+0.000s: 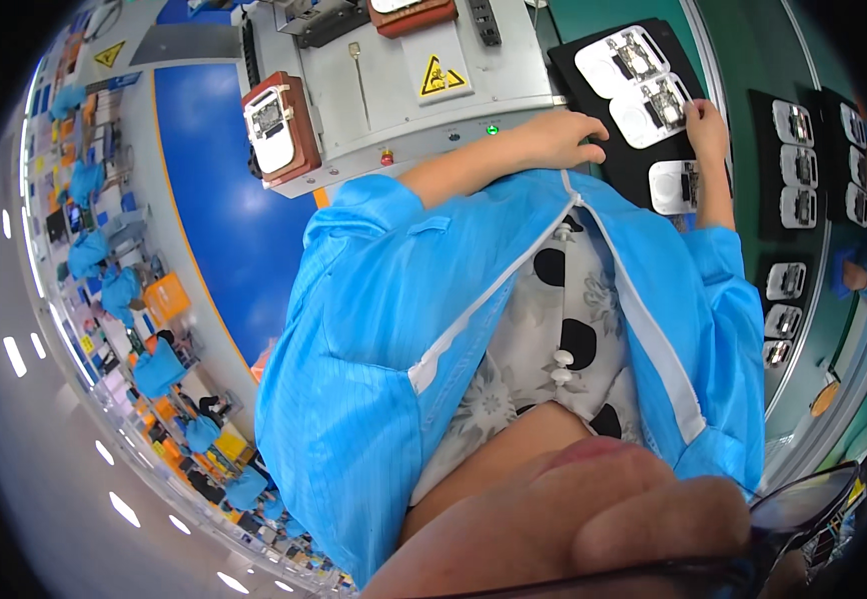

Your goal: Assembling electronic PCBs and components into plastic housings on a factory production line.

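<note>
My right hand [708, 132] has its finger and thumb closed on the right edge of a white plastic housing [635, 122] with a metal-and-black assembly in it. That housing lies on a black mat [578, 62], just below a second similar white housing [603, 66]. Nearer to me, partly behind my right forearm, is another white housing [665, 187]. To the left, my left hand [565, 140] hovers by the mat's edge, with its fingers curved and apart and nothing in them.
A grey machine bench [394, 125] carries a red-brown fixture [304, 140] holding a white housing, another red-brown fixture [412, 20], a thin metal tool [357, 75], a red knob [387, 157] and a lit green button [492, 130]. Several housings lie on a black strip [791, 250] at right.
</note>
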The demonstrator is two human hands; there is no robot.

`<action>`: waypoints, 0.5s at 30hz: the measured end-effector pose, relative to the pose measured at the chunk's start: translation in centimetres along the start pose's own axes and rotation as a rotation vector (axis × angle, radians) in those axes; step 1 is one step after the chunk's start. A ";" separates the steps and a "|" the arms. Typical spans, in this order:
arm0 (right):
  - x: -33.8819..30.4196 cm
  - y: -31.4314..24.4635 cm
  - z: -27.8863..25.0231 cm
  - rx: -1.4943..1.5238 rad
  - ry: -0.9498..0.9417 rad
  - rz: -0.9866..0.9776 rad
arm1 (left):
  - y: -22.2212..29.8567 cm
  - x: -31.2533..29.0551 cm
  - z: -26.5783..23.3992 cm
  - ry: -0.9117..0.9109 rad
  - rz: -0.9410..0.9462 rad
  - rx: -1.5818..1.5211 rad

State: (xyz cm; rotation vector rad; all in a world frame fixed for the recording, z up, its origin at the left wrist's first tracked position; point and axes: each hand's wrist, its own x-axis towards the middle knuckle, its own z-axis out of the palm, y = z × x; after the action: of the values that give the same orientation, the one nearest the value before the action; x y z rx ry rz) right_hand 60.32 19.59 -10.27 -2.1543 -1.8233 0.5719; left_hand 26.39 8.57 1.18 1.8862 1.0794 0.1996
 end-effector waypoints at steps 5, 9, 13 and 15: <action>-1.7 -2.2 -2.7 0.137 -0.028 -0.208 | -0.2 0.3 -0.5 0.425 -0.015 -0.166; -5.7 -11.5 -5.2 0.373 -0.233 -0.382 | -3.4 1.1 -1.8 0.599 -0.056 -0.361; -9.0 -15.2 -4.1 0.688 -0.336 -0.325 | -4.0 0.3 -2.4 0.219 -0.077 -0.752; -10.5 -17.7 -4.0 0.818 -0.318 -0.363 | -2.9 -1.8 -3.2 0.302 -0.071 -0.766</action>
State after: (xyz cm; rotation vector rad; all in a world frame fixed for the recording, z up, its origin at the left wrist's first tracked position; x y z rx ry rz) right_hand 45.18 12.63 2.47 -1.2154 -1.6351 1.3312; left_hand 21.93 9.81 1.23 1.1454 1.0597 0.7610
